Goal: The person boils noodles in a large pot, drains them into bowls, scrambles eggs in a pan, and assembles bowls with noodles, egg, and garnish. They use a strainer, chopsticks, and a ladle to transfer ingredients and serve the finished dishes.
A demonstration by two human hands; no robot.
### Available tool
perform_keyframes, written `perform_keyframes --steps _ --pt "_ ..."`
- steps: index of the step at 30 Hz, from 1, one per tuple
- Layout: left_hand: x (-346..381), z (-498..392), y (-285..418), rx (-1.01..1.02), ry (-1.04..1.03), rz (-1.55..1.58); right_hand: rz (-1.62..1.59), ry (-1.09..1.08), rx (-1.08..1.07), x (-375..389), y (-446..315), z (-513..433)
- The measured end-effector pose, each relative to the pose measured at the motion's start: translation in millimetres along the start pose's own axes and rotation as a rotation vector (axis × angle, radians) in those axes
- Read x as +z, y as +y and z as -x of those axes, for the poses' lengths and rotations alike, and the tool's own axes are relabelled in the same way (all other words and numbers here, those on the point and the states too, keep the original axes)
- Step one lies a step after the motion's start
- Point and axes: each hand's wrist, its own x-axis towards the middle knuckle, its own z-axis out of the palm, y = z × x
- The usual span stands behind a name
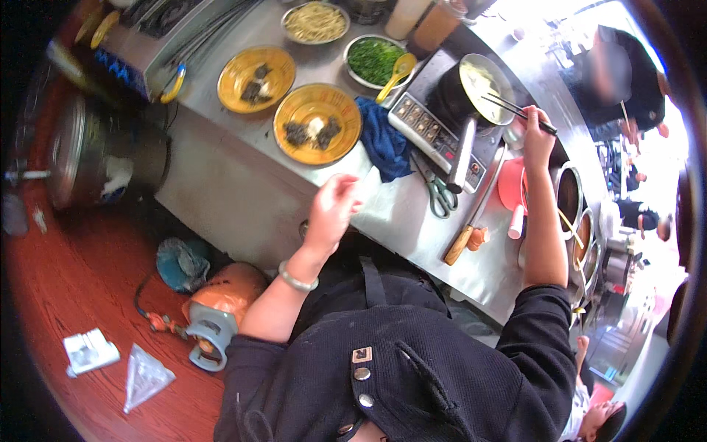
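Note:
My right hand (537,130) grips black chopsticks (511,108), whose tips reach into a saucepan (468,83) of pale food on an induction cooker (436,141). With its fingers loosely curled, my left hand (331,210) hovers over the counter's front edge and holds nothing that I can see. Two yellow bowls (345,146) (232,91) with dark and white seasonings stand beyond it. A blue cloth (382,143) lies between the nearer bowl and the cooker. Behind are a bowl of chopped greens (373,58) with a yellow spoon (402,69) on its rim and a bowl of noodles (315,23).
Green-handled scissors (439,196), a wooden-handled tool (458,246), eggshell (477,239) and a pink pan (511,185) lie right of the cooker. Metal pots (569,190) stand farther right. A gas cylinder (212,331) is on the floor at left. Other people are at the right.

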Motion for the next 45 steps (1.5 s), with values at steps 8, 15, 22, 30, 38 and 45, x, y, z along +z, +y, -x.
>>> perform_keyframes --steps 8,15,22,30,38,45 --pt "155 -140 15 -0.581 -0.480 -0.270 0.074 0.048 -0.001 -21 -12 15" --pt "219 -185 -22 -0.770 -0.322 -0.330 -0.097 0.105 0.082 -35 -15 14" --pt "175 -158 -40 -0.795 -0.263 0.075 0.189 -0.097 -0.166 -57 -1 26" --pt "204 -111 -88 0.387 -0.991 -1.531 0.157 -0.137 -0.197 -50 -5 20" --pt "217 -114 -118 0.534 -0.824 -1.899 0.130 -0.121 -0.179 -52 -6 19" --pt "182 -119 -86 0.487 -0.853 -1.407 0.122 -0.105 -0.154 -54 -1 19"
